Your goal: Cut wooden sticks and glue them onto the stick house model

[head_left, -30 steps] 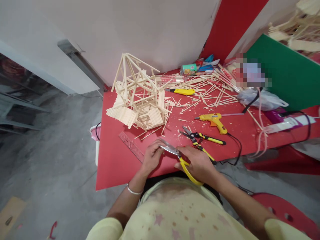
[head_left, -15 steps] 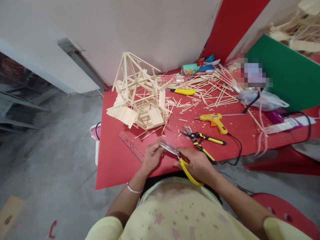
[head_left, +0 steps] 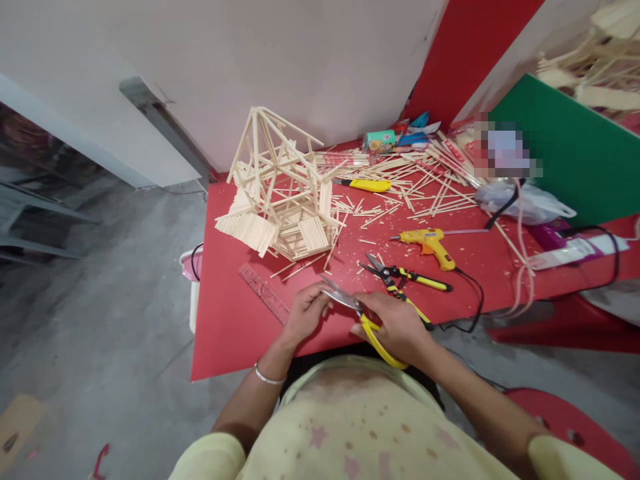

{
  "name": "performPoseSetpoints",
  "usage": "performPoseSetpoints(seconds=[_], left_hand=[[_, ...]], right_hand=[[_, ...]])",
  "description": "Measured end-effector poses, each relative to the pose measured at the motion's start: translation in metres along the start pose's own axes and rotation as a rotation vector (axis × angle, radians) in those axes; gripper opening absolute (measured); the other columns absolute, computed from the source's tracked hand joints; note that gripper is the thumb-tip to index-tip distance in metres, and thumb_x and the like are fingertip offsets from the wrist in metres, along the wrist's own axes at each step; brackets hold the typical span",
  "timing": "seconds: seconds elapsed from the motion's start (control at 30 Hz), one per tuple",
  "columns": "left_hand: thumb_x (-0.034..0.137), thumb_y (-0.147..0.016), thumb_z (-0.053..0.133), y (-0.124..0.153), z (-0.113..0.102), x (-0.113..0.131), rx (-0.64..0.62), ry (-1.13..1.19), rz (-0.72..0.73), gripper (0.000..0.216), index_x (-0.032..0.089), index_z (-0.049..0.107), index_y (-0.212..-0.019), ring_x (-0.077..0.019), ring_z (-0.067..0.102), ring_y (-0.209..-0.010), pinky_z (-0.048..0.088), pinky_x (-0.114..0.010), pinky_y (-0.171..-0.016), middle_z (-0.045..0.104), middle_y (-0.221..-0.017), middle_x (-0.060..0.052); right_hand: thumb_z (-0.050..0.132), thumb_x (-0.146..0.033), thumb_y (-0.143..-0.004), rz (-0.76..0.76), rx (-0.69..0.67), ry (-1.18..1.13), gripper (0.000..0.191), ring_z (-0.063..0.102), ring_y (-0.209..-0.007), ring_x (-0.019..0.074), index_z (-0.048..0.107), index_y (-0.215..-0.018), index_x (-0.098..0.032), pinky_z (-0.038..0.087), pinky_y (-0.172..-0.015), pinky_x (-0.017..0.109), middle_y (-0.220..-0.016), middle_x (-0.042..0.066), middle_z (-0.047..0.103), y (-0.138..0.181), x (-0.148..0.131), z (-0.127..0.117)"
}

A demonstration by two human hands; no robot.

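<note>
My right hand (head_left: 397, 323) is closed around the scissors (head_left: 373, 337), which have yellow handles and silver blades pointing left over the near edge of the table. The fingers of my left hand (head_left: 306, 313) are pinched together at the blade tips; whatever lies between them is too small to make out. Just beyond the hands stands a model house frame (head_left: 280, 193) of thin wooden sticks, with slatted panels at its base. A clear ruler (head_left: 263, 293) lies flat to the left of my left hand. Black-and-yellow pliers (head_left: 400, 280) rest with handles apart, close to my right hand.
On the red table (head_left: 220, 333) lie a yellow glue gun (head_left: 430, 245) with a cord, a yellow utility knife (head_left: 370, 185) and many loose sticks (head_left: 435, 180). A green can (head_left: 379, 141) stands at the back. A green board (head_left: 575, 147) leans at the right, near a plastic bag (head_left: 525, 201).
</note>
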State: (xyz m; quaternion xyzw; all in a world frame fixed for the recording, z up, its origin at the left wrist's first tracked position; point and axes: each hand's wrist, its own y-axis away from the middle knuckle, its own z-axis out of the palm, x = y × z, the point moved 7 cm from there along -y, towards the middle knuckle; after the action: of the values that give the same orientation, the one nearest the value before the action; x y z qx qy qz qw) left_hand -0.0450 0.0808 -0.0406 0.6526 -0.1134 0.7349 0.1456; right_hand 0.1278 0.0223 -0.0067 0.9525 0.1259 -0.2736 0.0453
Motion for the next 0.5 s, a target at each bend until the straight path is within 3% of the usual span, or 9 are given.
performPoseSetpoints(seconds=[0.3, 0.5], left_hand=[[0.051, -0.087, 0.068, 0.0, -0.005, -0.005, -0.019, 0.025, -0.077, 0.035, 0.016, 0.068, -0.079, -0.0097, 0.049, -0.055, 0.041, -0.022, -0.054, 0.057, -0.062, 0.001], [0.05, -0.09, 0.066, 0.004, -0.004, -0.01, -0.037, 0.055, -0.192, 0.038, 0.014, 0.067, -0.078, -0.0058, 0.039, -0.048, 0.03, -0.019, -0.048, 0.053, -0.058, 0.002]], right_hand=[[0.06, -0.057, -0.091, -0.046, 0.003, -0.003, 0.05, 0.07, -0.088, 0.0228, 0.066, -0.124, -0.02, 0.045, -0.074, 0.028, -0.101, 0.009, 0.074, -0.001, 0.001, 0.002], [0.056, -0.052, -0.095, 0.002, -0.003, -0.147, 0.036, 0.064, -0.065, 0.0151, 0.069, -0.108, -0.02, 0.042, -0.063, 0.023, -0.076, 0.003, 0.071, 0.001, 0.007, 0.014]])
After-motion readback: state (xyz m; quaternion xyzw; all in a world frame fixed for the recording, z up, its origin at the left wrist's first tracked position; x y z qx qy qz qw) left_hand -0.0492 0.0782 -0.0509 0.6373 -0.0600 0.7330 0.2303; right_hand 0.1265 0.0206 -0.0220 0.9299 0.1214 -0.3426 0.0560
